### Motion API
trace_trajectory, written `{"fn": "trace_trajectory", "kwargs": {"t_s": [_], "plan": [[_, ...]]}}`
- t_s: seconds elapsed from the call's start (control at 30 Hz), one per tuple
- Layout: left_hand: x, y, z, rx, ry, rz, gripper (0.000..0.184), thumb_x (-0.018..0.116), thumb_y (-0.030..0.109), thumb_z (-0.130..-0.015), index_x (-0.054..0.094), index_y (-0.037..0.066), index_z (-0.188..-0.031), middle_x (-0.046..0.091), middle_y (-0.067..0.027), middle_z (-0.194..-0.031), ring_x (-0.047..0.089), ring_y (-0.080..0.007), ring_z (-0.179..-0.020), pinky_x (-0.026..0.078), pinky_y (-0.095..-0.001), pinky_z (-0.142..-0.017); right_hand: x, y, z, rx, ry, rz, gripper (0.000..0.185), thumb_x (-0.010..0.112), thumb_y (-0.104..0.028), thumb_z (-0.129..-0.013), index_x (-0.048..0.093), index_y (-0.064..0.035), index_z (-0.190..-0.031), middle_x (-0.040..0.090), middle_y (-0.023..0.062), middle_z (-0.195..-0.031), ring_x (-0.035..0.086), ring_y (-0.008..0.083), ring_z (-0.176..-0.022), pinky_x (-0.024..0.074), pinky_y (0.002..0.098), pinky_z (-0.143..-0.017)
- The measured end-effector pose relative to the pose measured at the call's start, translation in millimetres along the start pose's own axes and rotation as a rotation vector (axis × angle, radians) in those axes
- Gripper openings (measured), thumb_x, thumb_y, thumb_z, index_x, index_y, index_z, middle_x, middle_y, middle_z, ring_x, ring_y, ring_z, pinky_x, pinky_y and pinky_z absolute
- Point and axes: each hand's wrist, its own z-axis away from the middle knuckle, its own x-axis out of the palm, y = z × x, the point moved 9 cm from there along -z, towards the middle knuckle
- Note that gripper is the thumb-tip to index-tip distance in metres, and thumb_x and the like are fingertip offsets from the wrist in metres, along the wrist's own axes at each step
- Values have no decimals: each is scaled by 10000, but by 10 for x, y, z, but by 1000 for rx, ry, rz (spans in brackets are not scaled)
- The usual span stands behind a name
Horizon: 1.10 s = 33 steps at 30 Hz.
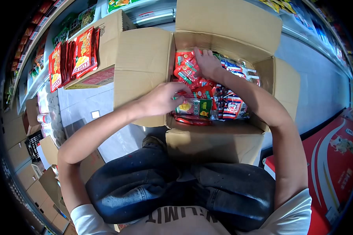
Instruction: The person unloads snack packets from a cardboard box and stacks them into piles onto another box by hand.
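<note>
An open cardboard box (145, 66) stands before my knees, its flaps folded outward. Inside lie red snack packets (187, 71) on the left and blue, white and red packets (234, 106) on the right. My left hand (169, 98) reaches over the left wall, thumb and fingers curled round the edge of a red packet. Just below it lies a red and green packet (194, 107). My right hand (208, 62) is deeper in the box, fingers bent over a red packet at the far left; its fingertips are partly hidden.
More red snack packets (82, 53) lie on another cardboard box (110, 43) at the left. Stocked shelves (145, 15) curve along the back and sides. A red box with white curves (333, 156) sits at the right. Several cartons (49, 184) stand at the lower left.
</note>
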Motion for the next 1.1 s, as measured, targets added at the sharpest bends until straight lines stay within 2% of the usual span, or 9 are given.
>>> {"fn": "trace_trajectory", "kwargs": {"t_s": [0.1, 0.3, 0.4, 0.63, 0.8, 0.87, 0.97, 1.03, 1.1], "plan": [[106, -298, -104, -96, 32, 423, 293, 557, 109, -1057, 608, -30, -1309, 681, -153, -1258, 688, -236, -1149, 552, -386, -1036, -18, 93, -26, 140, 78, 14, 991, 904, -322, -765, 333, 23, -1497, 521, 295, -1397, 589, 450, -1245, 510, 472, -1066], [-86, -495, 34, -337, 179, 1051, 413, 475, 278, -1123, 539, -52, -1363, 684, -205, -1221, 713, -260, -1134, 581, -384, -1045, -588, -266, 168, -99, 160, -284, 376, 768, -70, -796, 680, -20, -1158, 641, 163, -1044, 651, 396, -1078, 548, 457, -895], [-145, -336, 162, -275, 148, 1318, 383, 508, 244, -1111, 538, -39, -1368, 698, -188, -1215, 724, -244, -1102, 610, -367, -993, -1362, -898, 958, -363, 441, -248, 188, 711, -92, -793, 689, -53, -975, 652, 138, -1066, 667, 355, -1062, 562, 429, -877], [-674, 151, 558, 88, 453, 948, 350, 573, 69, -1072, 495, 33, -1412, 718, -104, -1197, 725, -179, -1072, 629, -351, -923, -1622, -1720, 1711, -947, 874, -53, 193, 684, -140, -755, 645, -71, -931, 633, 96, -1054, 652, 285, -1102, 556, 421, -947], [-1051, 19, 861, 199, 765, 948, 288, 528, 48, -1087, 499, 44, -1373, 728, -103, -1202, 717, -167, -1074, 634, -339, -896, -1872, -1562, 1427, -675, 915, -416, 218, 764, -76, -850, 669, -35, -1042, 553, 266, -1339, 513, 471, -1290, 434, 542, -1118], [-1156, -84, 978, 169, 839, 942, 308, 526, 51, -1089, 485, 38, -1395, 710, -115, -1241, 709, -194, -1111, 632, -373, -930, -1943, -1547, 1156, -531, 835, -549, 214, 760, -52, -849, 669, -44, -1042, 587, 236, -1298, 495, 454, -1314, 420, 546, -1123], [-1310, -265, 1141, 146, 910, 890, 333, 536, 64, -1088, 469, 39, -1413, 698, -114, -1258, 708, -206, -1118, 636, -389, -930, -2048, -1646, 731, -505, 639, -738, 187, 764, -43, -873, 659, -57, -1027, 668, 87, -989, 627, 209, -964, 513, 372, -831], [-1402, -350, 1272, 94, 982, 818, 339, 545, 70, -1085, 468, 41, -1414, 705, -100, -1230, 712, -203, -1098, 639, -389, -920, -1820, -1731, 262, -368, 258, -1014, 175, 768, -39, -880, 656, -57, -1013, 652, 20, -834, 598, 83, -716, 483, 287, -642], [-1544, -402, 1514, 55, 1142, 621, 448, 566, 57, -1063, 425, 54, -1488, 612, -141, -1357, 682, -205, -1130, 615, -342, -925, -1806, -1921, -78, -513, 351, -1123, 169, 772, -30, -877, 663, -47, -1004, 615, 3, -747, 447, 16, -555, 374, 251, -519]]}}
